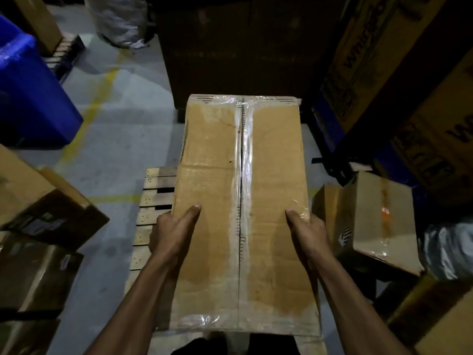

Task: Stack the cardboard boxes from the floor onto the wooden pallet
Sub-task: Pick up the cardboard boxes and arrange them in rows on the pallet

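Item: long taped cardboard box (243,213), carried above the wooden pallet (151,201). Left hand (171,229) and right hand (309,231) clamp its sides, thumbs on top, fingers hidden beneath. Not yet set down, by appearance. Right of pallet: smaller box (378,216) awaiting; left: more boxes (38,208).

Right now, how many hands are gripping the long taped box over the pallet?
2. The left hand grips the taped box on its left edge, the right hand on its right edge.
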Demonstrator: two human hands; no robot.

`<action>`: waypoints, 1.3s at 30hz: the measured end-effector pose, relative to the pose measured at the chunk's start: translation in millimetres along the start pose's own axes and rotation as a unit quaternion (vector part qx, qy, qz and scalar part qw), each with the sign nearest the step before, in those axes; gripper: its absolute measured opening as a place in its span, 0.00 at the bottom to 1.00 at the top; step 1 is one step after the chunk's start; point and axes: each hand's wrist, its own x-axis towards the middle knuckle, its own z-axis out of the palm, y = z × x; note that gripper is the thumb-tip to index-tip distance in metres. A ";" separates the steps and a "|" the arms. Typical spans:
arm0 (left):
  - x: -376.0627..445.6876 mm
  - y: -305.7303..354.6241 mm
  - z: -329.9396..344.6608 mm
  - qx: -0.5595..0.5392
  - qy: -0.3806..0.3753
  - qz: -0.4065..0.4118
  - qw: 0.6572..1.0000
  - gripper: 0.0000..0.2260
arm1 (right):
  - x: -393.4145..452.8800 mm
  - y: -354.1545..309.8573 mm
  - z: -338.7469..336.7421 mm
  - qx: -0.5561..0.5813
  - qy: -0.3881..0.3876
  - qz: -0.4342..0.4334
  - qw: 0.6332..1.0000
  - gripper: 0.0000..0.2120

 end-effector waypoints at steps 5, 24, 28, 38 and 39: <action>31.1 48.9 37.6 0.006 -0.011 -0.017 1.000 0.26 | 67.5 -16.8 -10.8 0.012 -0.009 0.047 0.999 0.25; 231.8 49.8 313.7 0.048 -0.018 -0.162 0.985 0.29 | 424.5 89.1 30.8 -0.001 -0.162 0.090 0.983 0.10; 283.1 7.6 362.1 0.042 -0.007 -0.160 0.986 0.36 | 476.5 143.0 68.2 0.001 -0.165 0.106 0.981 0.14; 368.1 -71.9 441.7 0.019 0.017 -0.167 0.986 0.36 | 561.9 217.3 136.9 -0.027 -0.136 0.116 0.984 0.29; 375.2 -76.7 447.7 0.017 0.014 -0.166 0.986 0.37 | 569.7 224.6 142.0 -0.028 -0.130 0.113 0.985 0.30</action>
